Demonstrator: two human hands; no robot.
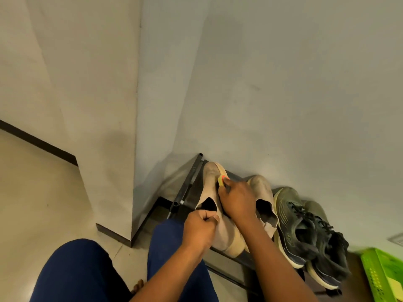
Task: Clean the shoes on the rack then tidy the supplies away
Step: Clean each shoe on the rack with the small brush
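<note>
Evidently cleaning is under way, not finished. At the rack's left end a beige boot is steadied by the left hand, whose fingers are curled round the edge of its opening. A small yellow scrubber is pinched in the right hand and pressed against the boot's sole edge near the toe. A second boot and a pair of dark trainers sit further right along the rack, judged still to be cleaned. A green crate is seen off the rack's right end; supplies are not yet tidied away.
</note>
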